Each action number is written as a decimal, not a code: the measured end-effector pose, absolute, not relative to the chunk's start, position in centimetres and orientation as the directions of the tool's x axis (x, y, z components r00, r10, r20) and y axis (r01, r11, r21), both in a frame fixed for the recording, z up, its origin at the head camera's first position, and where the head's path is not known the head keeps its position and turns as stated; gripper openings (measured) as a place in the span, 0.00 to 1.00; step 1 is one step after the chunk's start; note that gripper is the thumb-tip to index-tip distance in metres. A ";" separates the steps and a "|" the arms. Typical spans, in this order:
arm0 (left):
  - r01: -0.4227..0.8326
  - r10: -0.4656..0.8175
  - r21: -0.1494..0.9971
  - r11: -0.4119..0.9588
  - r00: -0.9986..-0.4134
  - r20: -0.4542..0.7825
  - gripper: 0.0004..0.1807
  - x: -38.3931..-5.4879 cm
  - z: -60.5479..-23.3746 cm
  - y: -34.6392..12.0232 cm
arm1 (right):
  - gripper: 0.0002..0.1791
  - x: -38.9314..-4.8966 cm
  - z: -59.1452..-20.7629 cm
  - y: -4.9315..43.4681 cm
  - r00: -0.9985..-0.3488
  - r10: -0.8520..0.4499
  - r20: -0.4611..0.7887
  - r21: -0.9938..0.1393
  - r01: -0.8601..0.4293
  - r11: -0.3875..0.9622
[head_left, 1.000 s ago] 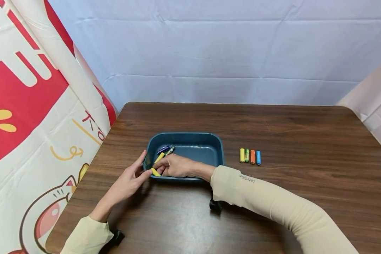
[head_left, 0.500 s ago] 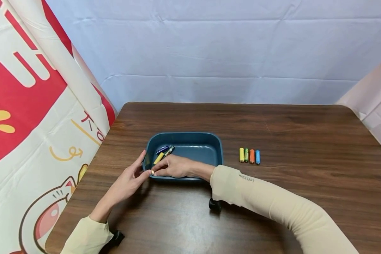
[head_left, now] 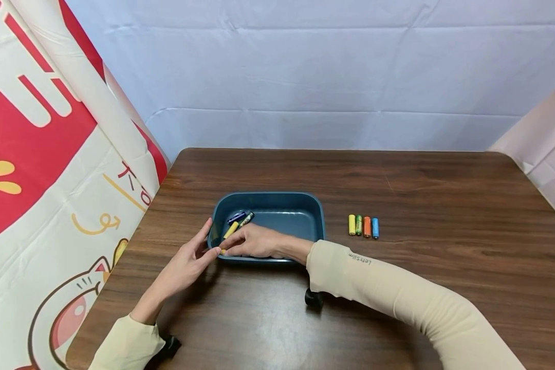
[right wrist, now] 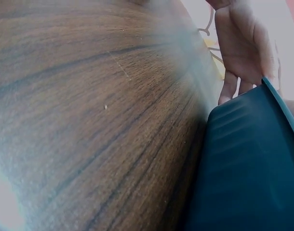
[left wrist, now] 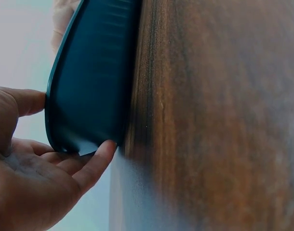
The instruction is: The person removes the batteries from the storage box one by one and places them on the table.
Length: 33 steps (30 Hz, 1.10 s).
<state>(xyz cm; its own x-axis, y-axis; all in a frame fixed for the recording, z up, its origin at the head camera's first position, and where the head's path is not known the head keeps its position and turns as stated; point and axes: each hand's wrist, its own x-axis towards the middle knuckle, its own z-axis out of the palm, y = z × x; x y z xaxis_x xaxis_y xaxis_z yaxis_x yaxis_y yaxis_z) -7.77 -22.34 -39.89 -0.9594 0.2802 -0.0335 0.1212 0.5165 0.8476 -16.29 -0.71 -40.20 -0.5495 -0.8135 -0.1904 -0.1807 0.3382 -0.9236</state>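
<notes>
A dark blue tray (head_left: 316,216) sits mid-table. My left hand (head_left: 202,247) lies against its near-left corner, thumb along the rim and straight fingers on the outer wall; the left wrist view shows the same hand (left wrist: 50,159) on the tray (left wrist: 89,82). Over the near wall my right hand (head_left: 235,246) reaches into the tray and pinches a yellow battery (head_left: 222,251), of which only the tip shows. Inside the tray lie another yellow battery (head_left: 231,229), a black-green one (head_left: 246,220) and a purple one (head_left: 236,217).
To the right of the tray, a yellow (head_left: 351,224), green (head_left: 359,225), orange (head_left: 367,226) and blue battery (head_left: 375,228) lie side by side on the brown wooden table (head_left: 398,180). A printed cloth (head_left: 51,154) hangs at left and white cloth behind.
The yellow battery in my right hand has slipped further under the fingers, so less of it shows. Both hands and the tray have barely moved.
</notes>
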 end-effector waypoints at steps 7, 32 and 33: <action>0.128 0.284 0.848 0.514 -0.958 -0.027 0.41 -7.8 -40.0 -22.3 | 0.16 -16.3 -40.2 -0.6 -0.555 -0.804 -0.214 -0.931 -0.134 0.341; 0.107 0.258 0.831 0.546 -0.965 -0.045 0.41 -7.9 -39.9 -22.4 | 0.19 -17.7 -38.2 2.2 -0.629 -0.726 -0.279 -0.932 0.358 0.049; 0.102 0.255 0.830 0.549 -0.966 -0.049 0.41 -7.9 -39.9 -22.3 | 0.18 -17.7 -37.9 2.7 -0.639 -0.717 -0.277 -0.934 0.354 0.046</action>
<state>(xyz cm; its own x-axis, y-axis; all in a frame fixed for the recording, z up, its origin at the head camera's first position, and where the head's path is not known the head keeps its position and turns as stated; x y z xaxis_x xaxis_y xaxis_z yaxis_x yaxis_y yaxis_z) -7.88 -22.33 -39.88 -0.9656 0.2552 -0.0495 0.1025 0.5485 0.8298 -17.70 2.71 -37.92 -0.6392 -0.7173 -0.2774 0.3539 0.0459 -0.9342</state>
